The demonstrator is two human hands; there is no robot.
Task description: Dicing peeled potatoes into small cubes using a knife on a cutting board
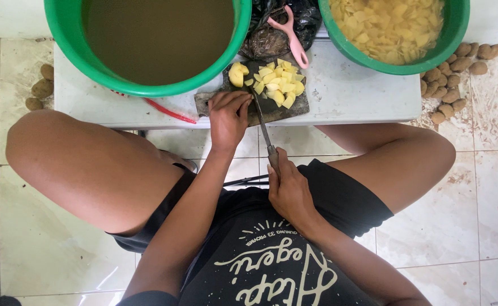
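The left hand [228, 116] lies palm-down on the near end of the small dark cutting board [212, 102], fingers curled narrow and pressed to the board just beside a peeled yellow potato half [237, 74]; whether it pinches anything under the fingers cannot be told. The right hand [290, 190] is closed around the handle of a long steel-bladed kitchen knife [264, 129], held off the near edge of the low white table [351, 93], the blade reaching up onto the board between the left hand and a heap of yellow diced potato pieces [281, 84]. The board sits at the middle of the table's near edge. Behind it, at the far left, stands a big green plastic basin of murky water [158, 39]; at the far right, a second green basin of cut potato in water [390, 28]. A pink peeler [292, 35] rests on a black plastic bag [303, 17] between them. Unpeeled brown potatoes [450, 73] lie on the tiled floor past the table's right edge.
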